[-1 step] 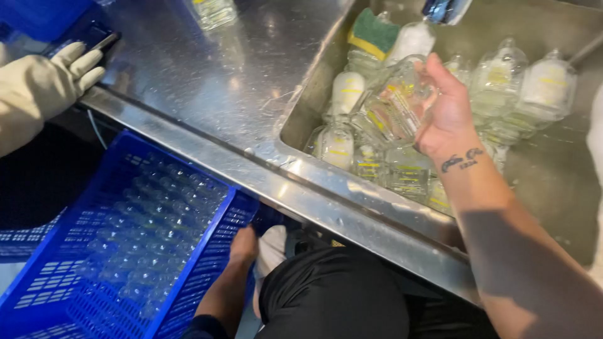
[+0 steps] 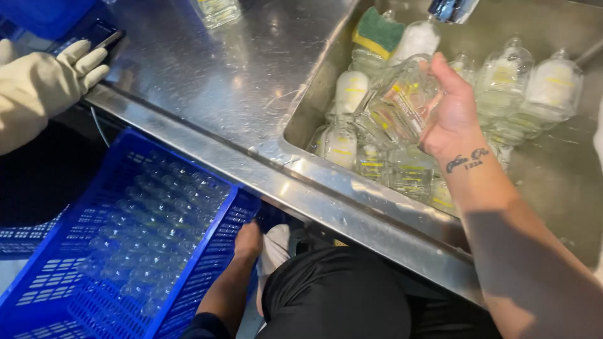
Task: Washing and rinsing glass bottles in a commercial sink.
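Holding a clear glass bottle point(image 2: 402, 103) up over the sink point(image 2: 553, 188), my right hand point(image 2: 455, 116) is wrapping its fingers point(image 2: 449, 69) round the bottle's base, the neck pointing down and left, away from the palm. I'm judging this as the lift-out step: the bottle is clear of the pile and tilted, probably draining. My left hand point(image 2: 248, 242) is reaching down, its fingers curling on the rim of the blue crate point(image 2: 207, 263) below the worktop point(image 2: 226, 88); whether they're closed on it I cannot tell.

Next move, as I read it, is carrying the bottle across the sink's edge and down into the crate, so I'll need a firm hold on wet glass and a free slot.

Counting: one bottle in my fingers, roughly ten more lying beneath them in the sink, too overlapped for an exact number. One green-and-yellow sponge point(image 2: 377, 31) just beyond the fingertips. One crate, already holding dozens of upright bottles. One more bottle point(image 2: 217, 9) standing on the worktop. One gloved hand point(image 2: 56, 75) of another person far to the left.
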